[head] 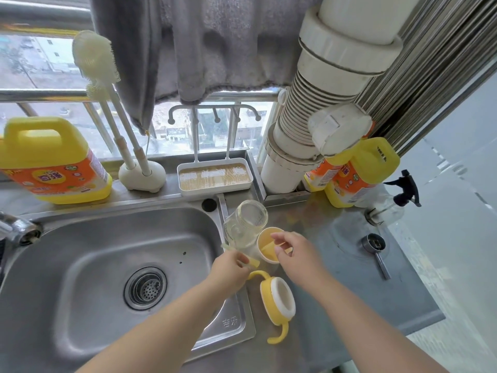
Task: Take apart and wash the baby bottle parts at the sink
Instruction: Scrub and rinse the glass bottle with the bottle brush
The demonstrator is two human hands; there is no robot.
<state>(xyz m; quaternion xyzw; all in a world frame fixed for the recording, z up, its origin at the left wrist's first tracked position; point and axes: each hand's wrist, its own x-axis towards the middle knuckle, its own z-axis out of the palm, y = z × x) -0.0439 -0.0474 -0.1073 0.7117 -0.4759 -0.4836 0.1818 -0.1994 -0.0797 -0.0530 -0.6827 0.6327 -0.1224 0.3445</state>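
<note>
Lying tilted on the steel table [336, 278] beside the sink [107, 265], mouth toward the window: one clear glass bottle [243, 224]. Pinching a pale straw [251, 262]: left hand [231, 269]. Reaching into one round yellow cup [267, 249], fingers curled, hold unclear: right hand [294, 254]. Resting nearby: one yellow two-handled collar [278, 298].

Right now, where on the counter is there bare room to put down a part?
Bare steel lies between the yellow handled collar and the measuring scoop. It is crowded around the glass bottle, the cup and both hands.
</note>
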